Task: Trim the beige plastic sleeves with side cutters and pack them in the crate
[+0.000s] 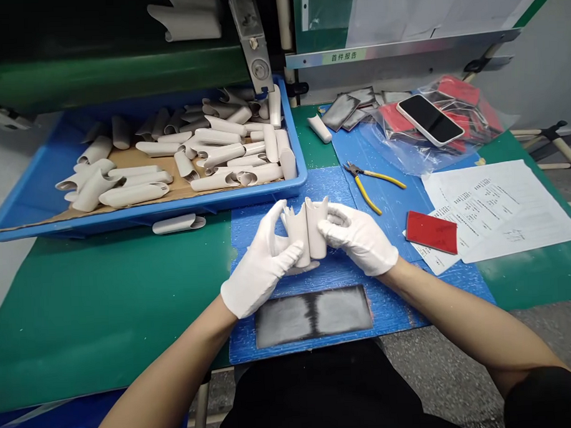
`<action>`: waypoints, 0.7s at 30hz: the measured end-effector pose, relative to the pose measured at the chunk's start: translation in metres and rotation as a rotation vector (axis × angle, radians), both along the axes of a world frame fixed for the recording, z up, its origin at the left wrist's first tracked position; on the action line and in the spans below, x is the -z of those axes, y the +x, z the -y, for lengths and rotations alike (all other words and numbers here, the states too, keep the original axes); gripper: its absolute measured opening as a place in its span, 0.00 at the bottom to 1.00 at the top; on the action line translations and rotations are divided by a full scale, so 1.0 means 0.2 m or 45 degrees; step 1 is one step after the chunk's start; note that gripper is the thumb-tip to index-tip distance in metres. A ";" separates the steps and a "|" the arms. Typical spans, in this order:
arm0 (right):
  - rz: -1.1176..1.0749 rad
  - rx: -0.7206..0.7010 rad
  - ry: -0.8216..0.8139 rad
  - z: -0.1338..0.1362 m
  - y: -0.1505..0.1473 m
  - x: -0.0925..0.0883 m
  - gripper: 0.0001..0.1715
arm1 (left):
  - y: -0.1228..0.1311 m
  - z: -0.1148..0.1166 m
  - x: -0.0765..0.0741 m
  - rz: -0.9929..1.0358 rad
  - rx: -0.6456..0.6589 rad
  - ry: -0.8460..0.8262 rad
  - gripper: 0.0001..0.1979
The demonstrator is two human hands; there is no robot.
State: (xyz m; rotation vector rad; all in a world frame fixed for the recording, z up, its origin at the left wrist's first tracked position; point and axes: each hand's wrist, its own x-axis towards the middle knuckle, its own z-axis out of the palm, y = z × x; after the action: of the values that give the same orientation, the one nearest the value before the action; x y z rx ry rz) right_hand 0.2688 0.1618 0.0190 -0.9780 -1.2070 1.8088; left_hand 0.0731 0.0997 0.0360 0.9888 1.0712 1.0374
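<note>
1. Head view is looking down on a person's two white-gloved hands working above a blue corrugated plastic mat (pixel 396 304), with bare forearms reaching in from both sides
2. The left hand (pixel 263 258) is wrapping its fingers around one curled off-white tube (pixel 295 235), gripping it from the left
3. The right hand (pixel 359 239) is pressing its fingers against a second curled off-white tube (pixel 317 228), pinching it from the right
4. Both tubes are standing upright between the hands, side by side and touching, above the mat, and the first tube is showing a jagged top edge
5. A dark rectangular sheet with grey smudges (pixel 313 316) is lying on the mat, just nearer the person than the hands
6. A blue tray (pixel 145 212) is holding many similar tubes on brown cardboard, and one loose tube (pixel 178 224) is lying just beyond its front rim
7. Yellow-handled pliers (pixel 371 180) are resting on the blue mat, with a smartphone (pixel 429 119) lying on a clear plastic bag (pixel 396 151) farther ahead, and printed papers (pixel 496 210) lying to the right under a red pad (pixel 431 232)
</note>
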 end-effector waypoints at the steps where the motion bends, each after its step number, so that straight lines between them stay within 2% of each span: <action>1: -0.032 -0.035 -0.058 -0.01 0.00 0.00 0.28 | -0.01 0.00 -0.02 0.084 0.034 -0.106 0.49; 4: -0.151 -0.139 -0.242 -0.01 0.01 -0.02 0.24 | -0.02 0.01 -0.05 0.236 0.078 -0.323 0.53; 7: -0.243 -0.208 -0.376 -0.01 0.01 -0.03 0.23 | -0.02 0.02 -0.05 0.222 0.026 -0.309 0.53; 14: -0.320 -0.390 -0.448 -0.02 0.03 -0.02 0.20 | -0.03 0.02 -0.03 0.183 0.011 -0.262 0.45; 18: -0.310 -0.436 -0.466 -0.03 0.06 -0.04 0.19 | -0.05 0.02 -0.02 0.174 0.014 -0.222 0.38; 21: -0.293 -0.434 -0.446 -0.04 0.07 -0.06 0.20 | -0.06 0.03 -0.03 0.172 0.023 -0.220 0.38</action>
State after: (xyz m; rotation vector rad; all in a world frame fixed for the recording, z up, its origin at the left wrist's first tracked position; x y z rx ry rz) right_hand 0.2822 0.1694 0.0318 -0.7500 -0.9750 2.3897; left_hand 0.0613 0.0945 0.0426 0.7777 1.0202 0.9654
